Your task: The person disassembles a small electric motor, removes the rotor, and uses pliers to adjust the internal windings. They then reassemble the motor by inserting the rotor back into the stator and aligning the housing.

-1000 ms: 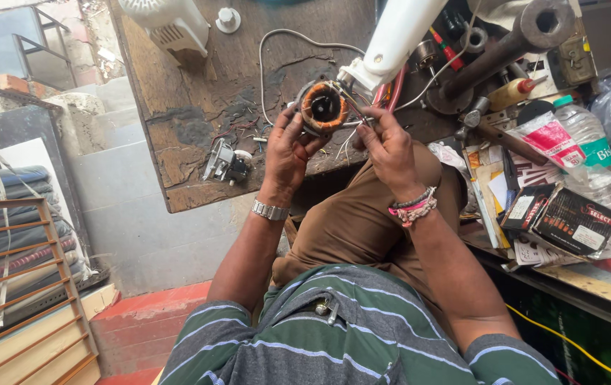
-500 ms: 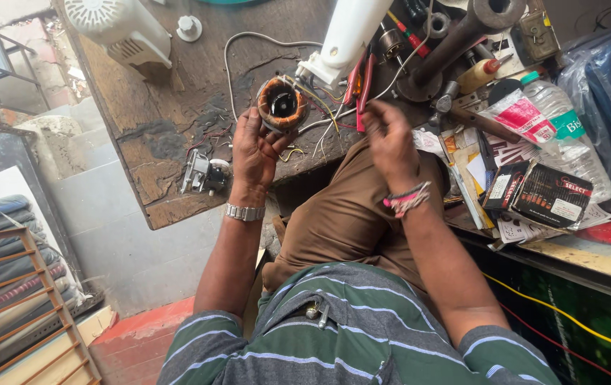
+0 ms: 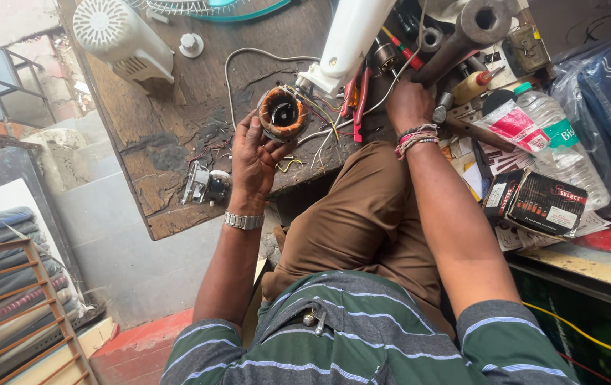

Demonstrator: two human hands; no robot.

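Round copper-wound stator (image 3: 282, 113), likely gripped

Worn wooden workbench (image 3: 170, 135) under white fan housing (image 3: 124, 36), pliers (image 3: 359, 100), wires (image 3: 248, 60).

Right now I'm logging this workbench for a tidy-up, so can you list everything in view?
Stator: one, copper-wound, on the bench, held by the left hand.
Fan stand: one, white, lying above the stator.
Motor housing: one, white, top left of the bench.
Pliers: one, red-handled, beside the stand.
Pipe: one, grey, top right.
Bottle: one, clear, at right.
Box: one, black, right edge.
Metal part: one, silvery, near the left wrist.
Bench: one, worn brown wood.
Left hand: fingers on the stator, watch on wrist.
Right hand: among the tools by the pipe, beaded bands on wrist.
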